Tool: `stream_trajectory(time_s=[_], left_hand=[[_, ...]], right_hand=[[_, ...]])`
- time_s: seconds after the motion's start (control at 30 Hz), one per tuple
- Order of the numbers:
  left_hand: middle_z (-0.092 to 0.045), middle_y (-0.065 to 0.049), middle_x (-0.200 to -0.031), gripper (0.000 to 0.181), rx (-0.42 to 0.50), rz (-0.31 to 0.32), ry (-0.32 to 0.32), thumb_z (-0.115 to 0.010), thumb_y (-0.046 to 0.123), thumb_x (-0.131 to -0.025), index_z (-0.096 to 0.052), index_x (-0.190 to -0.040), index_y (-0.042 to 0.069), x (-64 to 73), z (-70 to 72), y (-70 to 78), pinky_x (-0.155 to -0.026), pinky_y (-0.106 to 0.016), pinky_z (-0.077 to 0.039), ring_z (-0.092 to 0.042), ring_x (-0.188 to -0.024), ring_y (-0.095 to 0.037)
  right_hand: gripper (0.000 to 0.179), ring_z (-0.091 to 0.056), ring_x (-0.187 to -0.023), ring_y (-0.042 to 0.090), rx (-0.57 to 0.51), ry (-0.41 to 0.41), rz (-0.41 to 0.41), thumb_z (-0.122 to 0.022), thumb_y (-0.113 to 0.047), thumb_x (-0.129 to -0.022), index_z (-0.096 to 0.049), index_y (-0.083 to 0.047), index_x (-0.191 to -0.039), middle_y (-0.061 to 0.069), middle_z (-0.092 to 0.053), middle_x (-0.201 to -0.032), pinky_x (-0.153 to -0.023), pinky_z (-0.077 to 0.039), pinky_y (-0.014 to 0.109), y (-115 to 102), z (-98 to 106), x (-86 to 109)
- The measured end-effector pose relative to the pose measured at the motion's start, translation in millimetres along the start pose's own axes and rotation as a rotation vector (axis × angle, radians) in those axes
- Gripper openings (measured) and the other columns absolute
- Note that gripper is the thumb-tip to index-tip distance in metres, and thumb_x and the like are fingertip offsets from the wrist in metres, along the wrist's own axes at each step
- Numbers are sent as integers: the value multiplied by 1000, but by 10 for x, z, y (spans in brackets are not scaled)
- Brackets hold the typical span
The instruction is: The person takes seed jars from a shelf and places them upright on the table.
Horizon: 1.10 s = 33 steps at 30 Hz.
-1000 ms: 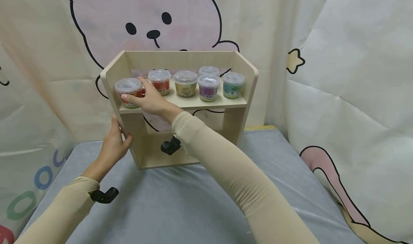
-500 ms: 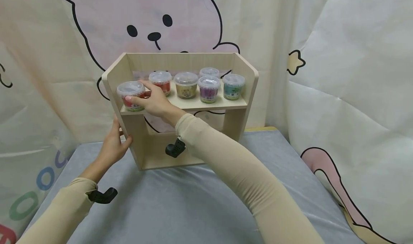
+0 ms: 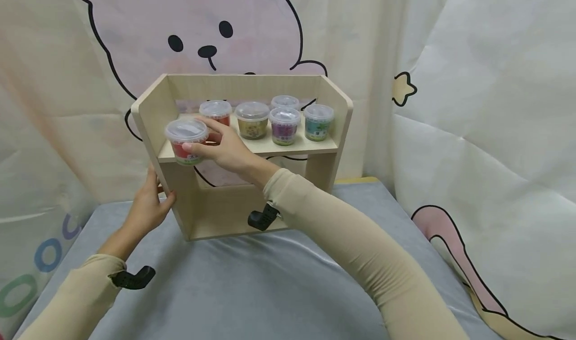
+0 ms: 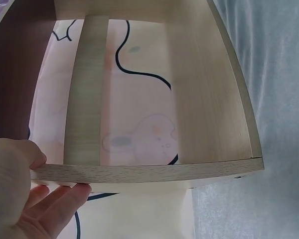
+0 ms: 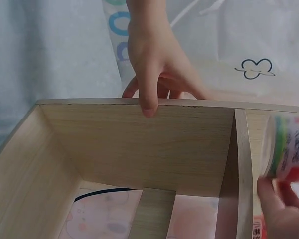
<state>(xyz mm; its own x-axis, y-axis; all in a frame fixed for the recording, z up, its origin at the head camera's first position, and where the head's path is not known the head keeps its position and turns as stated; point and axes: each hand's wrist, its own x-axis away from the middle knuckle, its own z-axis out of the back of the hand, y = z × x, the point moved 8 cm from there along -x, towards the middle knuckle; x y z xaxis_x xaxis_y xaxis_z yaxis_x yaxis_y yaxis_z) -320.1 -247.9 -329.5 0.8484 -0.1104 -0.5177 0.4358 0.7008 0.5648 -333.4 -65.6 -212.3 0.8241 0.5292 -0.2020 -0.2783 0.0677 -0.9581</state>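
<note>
A small two-tier wooden shelf (image 3: 249, 82) stands on a blue-grey cloth. My left hand (image 3: 146, 207) grips its left side panel (image 4: 149, 173), thumb on one face and fingers on the other. A small tub (image 3: 184, 130) with a clear lid and a red label is held between the thumb and fingers of my right hand (image 3: 229, 147). It overlaps the front edge of the upper board, near the left end. In the right wrist view the red tub (image 5: 294, 149) shows only partly, at the right border.
Several more lidded tubs remain on the upper board: red (image 3: 216, 111), yellow (image 3: 252, 122), purple (image 3: 284, 127), teal (image 3: 318, 125), and one behind the purple (image 3: 284, 101). The cloth-covered table (image 3: 252, 285) extends in front. A printed curtain (image 3: 252, 30) hangs behind.
My right hand has drawn the red tub forward and slightly down in view, from the upper board to its front edge. My left hand keeps its hold on the side panel.
</note>
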Motion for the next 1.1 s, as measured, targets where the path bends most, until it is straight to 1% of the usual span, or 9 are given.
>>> stream_trajectory(time_s=[0.1, 0.23, 0.3, 0.43, 0.53, 0.6, 0.73, 0.93, 1.1], left_hand=[[-45, -38, -145, 93, 3, 2, -8, -61, -5, -90, -7, -161, 19, 19, 11, -23, -82, -68, -52, -59, -110, -62], [-44, -36, -146, 93, 22, 3, -9, -62, -5, -89, -8, -161, 19, 20, 17, -30, -82, -68, -52, -59, -110, -62], [-44, -37, -145, 93, 21, 6, -10, -63, -6, -89, -9, -161, 18, 33, 24, -35, -82, -68, -52, -59, -109, -62], [-45, -39, -144, 93, 4, 10, -16, -64, -5, -88, -9, -160, 17, 43, 25, -38, -82, -68, -53, -59, -109, -63], [-48, -41, -140, 92, -6, 7, -13, -64, -5, -88, -10, -159, 16, 33, 20, -34, -81, -69, -52, -60, -107, -64], [-50, -42, -138, 91, -8, 2, -9, -64, -5, -87, -10, -159, 15, 23, 15, -27, -81, -69, -52, -60, -107, -64], [-50, -43, -137, 92, -10, -8, -9, -63, -5, -88, -10, -159, 15, 17, 7, -29, -80, -70, -51, -60, -106, -64], [-47, -43, -140, 95, -32, -13, -25, -63, -5, -89, -5, -161, 15, 49, 6, -27, -80, -69, -52, -59, -107, -65], [-47, -40, -141, 95, -34, -14, -31, -63, -5, -90, -4, -162, 15, 49, 1, -31, -81, -68, -53, -58, -109, -64]], right_hand=[[67, -58, -128, 14, -29, -30, -5, -65, -12, -97, -36, -15, -157, 12, -57, -146, -99, -50, 23, 18, 3, 80], [67, -57, -133, 21, -19, -67, 6, -63, -7, -97, -34, -10, -157, 17, -56, -146, -101, -50, 24, 18, 22, 210], [66, -58, -133, 25, -24, -97, 13, -63, -4, -96, -35, -9, -156, 21, -57, -145, -102, -50, 24, 29, 4, 280], [67, -59, -132, 27, -22, -155, 20, -62, -1, -96, -34, -7, -156, 22, -56, -146, -102, -50, 25, 83, -33, 416], [67, -59, -131, 25, -15, -188, 28, -63, 1, -95, -35, -5, -156, 22, -55, -146, -103, -50, 25, 155, -56, 510], [66, -60, -129, 22, -18, -200, 20, -64, 2, -94, -37, -6, -154, 22, -56, -145, -104, -50, 25, 232, -67, 573], [65, -61, -123, 15, -14, -222, -32, -65, 1, -94, -39, -8, -152, 19, -57, -144, -102, -50, 25, 463, -104, 705], [64, -65, -113, 12, 6, -245, -72, -68, 3, -91, -41, -5, -148, 21, -58, -141, -98, -53, 25, 827, -194, 858], [64, -64, -117, 14, -28, -232, -135, -69, 2, -91, -41, -6, -148, 19, -58, -142, -99, -53, 27, 1117, -253, 965]])
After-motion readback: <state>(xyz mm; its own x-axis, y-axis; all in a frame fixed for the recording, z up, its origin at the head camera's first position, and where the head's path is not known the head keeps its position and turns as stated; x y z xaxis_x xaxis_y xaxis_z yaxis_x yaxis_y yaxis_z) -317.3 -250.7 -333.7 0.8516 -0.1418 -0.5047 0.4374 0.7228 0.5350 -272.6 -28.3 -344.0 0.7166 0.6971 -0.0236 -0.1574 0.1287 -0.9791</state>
